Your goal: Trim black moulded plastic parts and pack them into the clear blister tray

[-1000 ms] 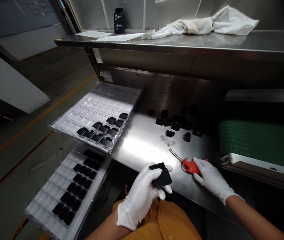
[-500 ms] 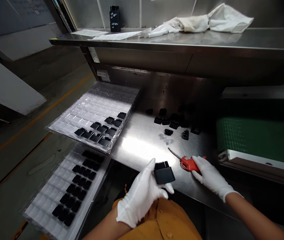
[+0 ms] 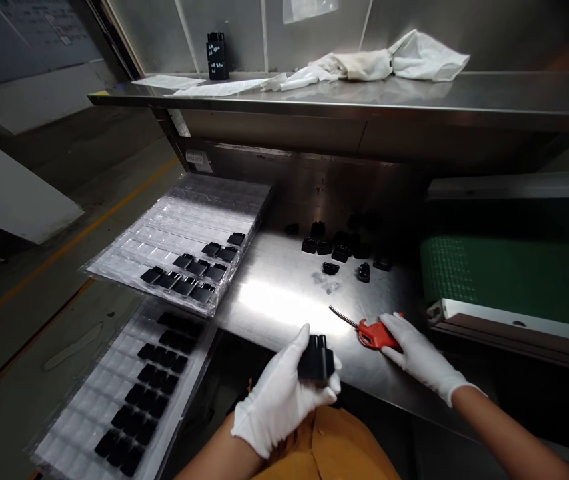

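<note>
In my gloved left hand (image 3: 281,393) is a black plastic part (image 3: 317,360), fingers closed round its sides and underneath, slots at its top edge. My gloved right hand (image 3: 417,357) grips the rear of a red air blow gun (image 3: 375,335) lying low over the steel bench, its thin metal nozzle pointing left and away from me. Beyond the blow gun, several small black parts (image 3: 340,253) lie scattered on the bench (image 3: 269,320).
To the left, a clear plastic tray (image 3: 149,220) bears rows of black parts along its near right side. A lower tray (image 3: 64,420) carries more. At right stands a green conveyor belt (image 3: 509,280). White cloths (image 3: 364,65) and a black stacked part (image 3: 217,57) occupy the raised shelf (image 3: 414,90).
My left hand has turned the black part, so its broad flat face no longer faces up and its slotted end shows more. The right hand stays on the blow gun. The view has shifted slightly.
</note>
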{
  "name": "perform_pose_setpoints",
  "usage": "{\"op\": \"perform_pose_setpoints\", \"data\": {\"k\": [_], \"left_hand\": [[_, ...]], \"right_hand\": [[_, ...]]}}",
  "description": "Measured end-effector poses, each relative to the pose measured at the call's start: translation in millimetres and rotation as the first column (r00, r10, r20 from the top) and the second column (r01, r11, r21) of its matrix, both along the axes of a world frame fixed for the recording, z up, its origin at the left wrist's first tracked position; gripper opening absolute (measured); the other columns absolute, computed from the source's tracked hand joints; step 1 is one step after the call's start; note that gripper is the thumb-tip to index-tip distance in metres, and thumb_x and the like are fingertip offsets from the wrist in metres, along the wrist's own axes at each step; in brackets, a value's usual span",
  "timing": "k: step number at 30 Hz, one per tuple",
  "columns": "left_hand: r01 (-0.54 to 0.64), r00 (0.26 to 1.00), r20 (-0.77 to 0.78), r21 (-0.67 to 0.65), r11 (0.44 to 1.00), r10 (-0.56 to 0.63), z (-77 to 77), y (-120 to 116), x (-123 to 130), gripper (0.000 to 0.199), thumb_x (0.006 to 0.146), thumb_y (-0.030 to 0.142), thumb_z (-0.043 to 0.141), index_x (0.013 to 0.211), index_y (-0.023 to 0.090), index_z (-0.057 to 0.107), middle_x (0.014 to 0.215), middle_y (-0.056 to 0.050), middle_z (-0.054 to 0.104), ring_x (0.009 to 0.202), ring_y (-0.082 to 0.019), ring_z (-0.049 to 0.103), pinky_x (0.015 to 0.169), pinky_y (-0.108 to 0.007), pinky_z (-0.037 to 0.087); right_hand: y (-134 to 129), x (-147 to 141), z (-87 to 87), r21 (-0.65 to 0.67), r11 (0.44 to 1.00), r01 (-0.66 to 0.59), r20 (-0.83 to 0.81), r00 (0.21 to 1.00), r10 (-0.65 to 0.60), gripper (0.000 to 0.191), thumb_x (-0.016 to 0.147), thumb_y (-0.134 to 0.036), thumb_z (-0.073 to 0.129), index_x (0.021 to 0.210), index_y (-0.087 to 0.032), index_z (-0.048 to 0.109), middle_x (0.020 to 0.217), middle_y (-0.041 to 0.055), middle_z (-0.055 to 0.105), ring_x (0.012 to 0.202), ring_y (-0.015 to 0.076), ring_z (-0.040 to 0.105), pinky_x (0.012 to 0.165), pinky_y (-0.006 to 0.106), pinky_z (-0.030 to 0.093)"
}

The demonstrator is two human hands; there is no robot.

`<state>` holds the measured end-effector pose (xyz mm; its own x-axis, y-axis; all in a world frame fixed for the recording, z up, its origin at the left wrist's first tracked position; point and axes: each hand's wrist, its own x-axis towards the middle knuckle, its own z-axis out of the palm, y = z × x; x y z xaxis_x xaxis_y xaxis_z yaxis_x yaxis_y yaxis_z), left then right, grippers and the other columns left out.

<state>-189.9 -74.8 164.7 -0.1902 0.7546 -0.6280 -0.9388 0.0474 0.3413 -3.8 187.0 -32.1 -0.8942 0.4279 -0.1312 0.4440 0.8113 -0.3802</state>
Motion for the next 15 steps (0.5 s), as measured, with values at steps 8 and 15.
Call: {"op": "perform_pose_setpoints", "data": {"k": [8,15], "left_hand": [[-0.077,0.925,0.376,0.317,0.945,-0.050,3.1,-5.8,-2.6,0.035,0.095,0.043,0.052,0.088,0.011,0.063,0.056,0.004,0.048,0.035,-0.001,0.030,0.036,-0.012,0.022],[-0.223,0.853,0.520,0.306,0.925,0.034,3.7,-9.4,4.0,0.023,0.094,0.033,0.057,0.088,0.011,0.063,0.050,0.011,0.031,0.033,0.003,0.025,0.036,-0.008,0.010]], "right_hand": [[-1.5,-1.7,10.2,0.115,0.992,-0.056,0.022,0.998,0.054,0.064,0.084,-0.036,0.059,0.143,-0.016,0.045,0.149,0.0145,0.047,0.143,0.0372,0.034,0.114,0.052,0.038],[-20.5,-13.6,40.4,0.199,0.979,-0.032,-0.096,0.994,0.053,0.056,0.080,-0.024,0.058,0.136,-0.018,0.053,0.142,0.0140,0.054,0.135,0.0376,0.044,0.110,0.053,0.042]]}}
